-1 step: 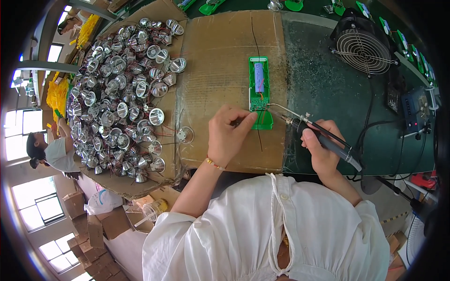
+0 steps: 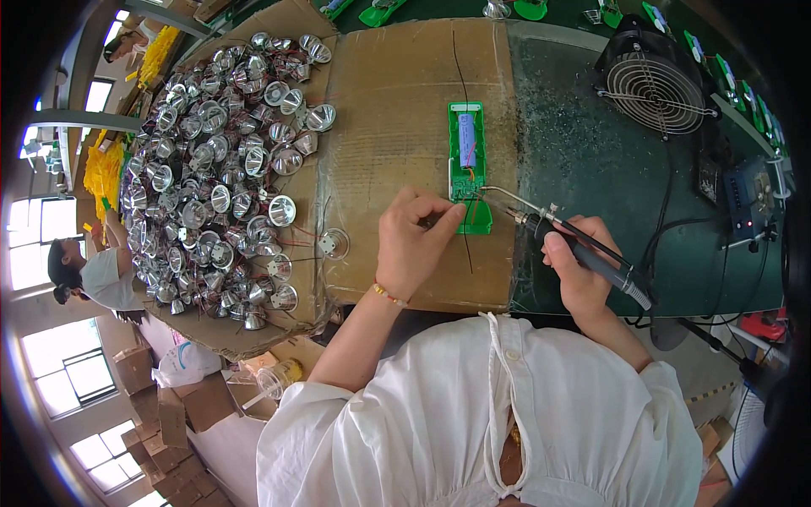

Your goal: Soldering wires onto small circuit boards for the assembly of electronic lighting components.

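Observation:
A long green plastic housing (image 2: 478, 221) lies on the cardboard, with a lilac battery cell (image 2: 466, 139) and a small green circuit board (image 2: 465, 188) in it. My left hand (image 2: 414, 237) is closed in a pinch at the board's lower left edge; what is between the fingertips is too small to make out. My right hand (image 2: 583, 262) grips a black soldering iron (image 2: 583, 253) with a thin curved metal feed tube (image 2: 515, 197) fixed along it. The iron's tip points left at the board, beside my left fingertips. A thin dark wire (image 2: 470, 253) sticks out below the housing.
Left of the work lies a heap of silver reflector cups (image 2: 211, 194) with wires, and one lone reflector (image 2: 334, 244). A caged black fan (image 2: 655, 89) stands at the back right, with a blue box-shaped unit (image 2: 750, 198) nearer. More green housings (image 2: 384, 12) line the far edge.
My left hand has shifted very slightly to the right at the board. The right hand with the soldering iron and the green housing look unmoved.

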A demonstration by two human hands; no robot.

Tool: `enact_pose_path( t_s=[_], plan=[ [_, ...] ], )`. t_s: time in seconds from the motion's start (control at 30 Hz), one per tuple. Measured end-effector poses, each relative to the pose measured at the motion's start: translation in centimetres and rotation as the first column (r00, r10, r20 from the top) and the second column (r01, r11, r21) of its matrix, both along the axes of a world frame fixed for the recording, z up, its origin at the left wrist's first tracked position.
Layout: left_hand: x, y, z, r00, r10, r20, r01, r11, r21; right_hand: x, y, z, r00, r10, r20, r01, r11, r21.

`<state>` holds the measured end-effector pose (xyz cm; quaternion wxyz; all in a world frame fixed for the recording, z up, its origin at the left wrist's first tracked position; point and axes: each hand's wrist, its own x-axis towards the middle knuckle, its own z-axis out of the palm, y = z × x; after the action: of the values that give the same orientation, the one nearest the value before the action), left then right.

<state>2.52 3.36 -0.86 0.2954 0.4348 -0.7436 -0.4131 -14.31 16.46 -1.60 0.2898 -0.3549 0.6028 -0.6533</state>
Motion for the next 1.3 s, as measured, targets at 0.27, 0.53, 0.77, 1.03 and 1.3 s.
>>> enact_pose_path(
  t_s=[0.27,0.53,0.77,1.03,1.3],
  plan=[
    [-0.5,-0.3,-0.2,0.999,-0.022,0.038,0.022,1.000,-0.016,-0.2,-0.4,-0.5,0.984,0.046,-0.170,-0.040,0.999,0.037],
    [-0.4,-0.3,-0.2,0.998,-0.016,0.055,0.018,0.999,-0.040,0.6,-0.3,0.2,0.999,-0.041,-0.012,0.041,0.999,-0.026],
    [-0.3,-0.4,-0.5,0.998,-0.006,0.061,0.007,1.000,-0.020,0.0,-0.2,-0.3,0.999,-0.043,0.004,0.043,0.997,-0.060],
    [-0.5,-0.7,0.5,0.986,0.125,-0.107,-0.090,0.955,0.283,-1.4,-0.8,-0.4,0.994,-0.076,0.072,0.082,0.993,-0.082],
    [-4.9,-8.2,2.1,0.939,-0.230,0.255,0.193,0.968,0.161,-4.0,-1.6,-1.4,0.963,-0.216,0.160,0.213,0.976,0.037]
  ],
)
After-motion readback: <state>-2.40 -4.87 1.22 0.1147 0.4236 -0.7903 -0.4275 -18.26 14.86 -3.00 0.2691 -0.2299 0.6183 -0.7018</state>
